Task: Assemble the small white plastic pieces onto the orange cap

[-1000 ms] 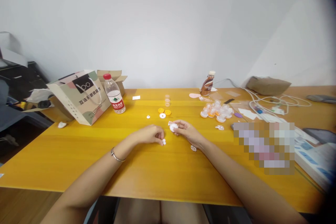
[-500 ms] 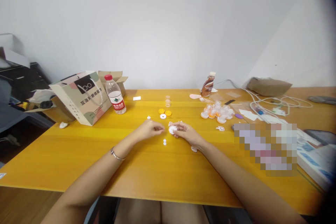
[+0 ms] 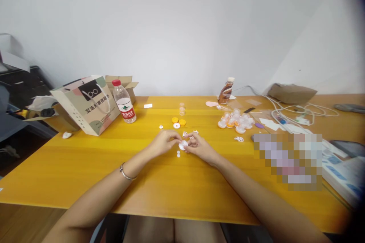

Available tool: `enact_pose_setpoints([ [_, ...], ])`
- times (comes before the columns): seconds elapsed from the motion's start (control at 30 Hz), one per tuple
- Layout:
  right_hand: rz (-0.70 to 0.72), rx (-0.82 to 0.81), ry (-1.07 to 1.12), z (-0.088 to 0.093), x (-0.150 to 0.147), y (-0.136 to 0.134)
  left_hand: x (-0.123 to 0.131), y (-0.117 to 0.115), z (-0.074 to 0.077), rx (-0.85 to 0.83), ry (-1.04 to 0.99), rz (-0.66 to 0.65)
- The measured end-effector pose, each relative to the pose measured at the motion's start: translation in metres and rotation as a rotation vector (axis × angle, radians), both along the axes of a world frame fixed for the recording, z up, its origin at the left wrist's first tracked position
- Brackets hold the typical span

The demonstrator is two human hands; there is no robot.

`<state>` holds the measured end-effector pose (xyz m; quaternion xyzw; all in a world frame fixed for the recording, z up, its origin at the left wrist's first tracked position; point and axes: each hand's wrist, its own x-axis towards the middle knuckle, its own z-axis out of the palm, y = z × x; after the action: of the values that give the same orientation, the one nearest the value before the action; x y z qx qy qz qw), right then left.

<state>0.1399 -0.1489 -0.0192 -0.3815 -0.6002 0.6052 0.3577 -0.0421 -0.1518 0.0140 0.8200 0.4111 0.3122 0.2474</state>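
Observation:
A small white plastic disc (image 3: 183, 145) with a raised rim is tilted between my two hands, a little above the table. My right hand (image 3: 199, 147) pinches its right edge between thumb and fingers. Coming in from the left, my left hand (image 3: 165, 142) has its thumb and fingertips closed together at the disc's upper left edge. Whether a small piece is between those fingertips is hidden. Just below the disc lie two small white round pieces (image 3: 178, 154). White openwork pieces (image 3: 195, 132) lie behind my right hand, partly covered by it.
Beyond the hands are yellow wheel-like discs (image 3: 181, 122), a white ring (image 3: 176, 125) and clear round pieces (image 3: 182, 111). Clear-and-orange capsules (image 3: 235, 120) cluster to the right. A water bottle (image 3: 125, 102) and paper bag (image 3: 92, 110) stand left; a brown bottle (image 3: 226, 92) stands behind.
My right hand has brought the white disc left and slightly nearer to me. My left hand has moved right, so its fingertips now meet the disc's edge.

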Motion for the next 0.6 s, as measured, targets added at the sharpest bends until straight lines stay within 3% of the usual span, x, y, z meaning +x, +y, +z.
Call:
enact_pose_setpoints([
  [0.43,0.045,0.072,-0.061,0.005,-0.002,-0.005,0.005,0.003,-0.011,-0.066,-0.108,-0.017],
  [0.6,0.075,0.122,-0.062,0.004,-0.004,-0.006,0.007,0.001,-0.017,-0.194,-0.132,-0.012],
])
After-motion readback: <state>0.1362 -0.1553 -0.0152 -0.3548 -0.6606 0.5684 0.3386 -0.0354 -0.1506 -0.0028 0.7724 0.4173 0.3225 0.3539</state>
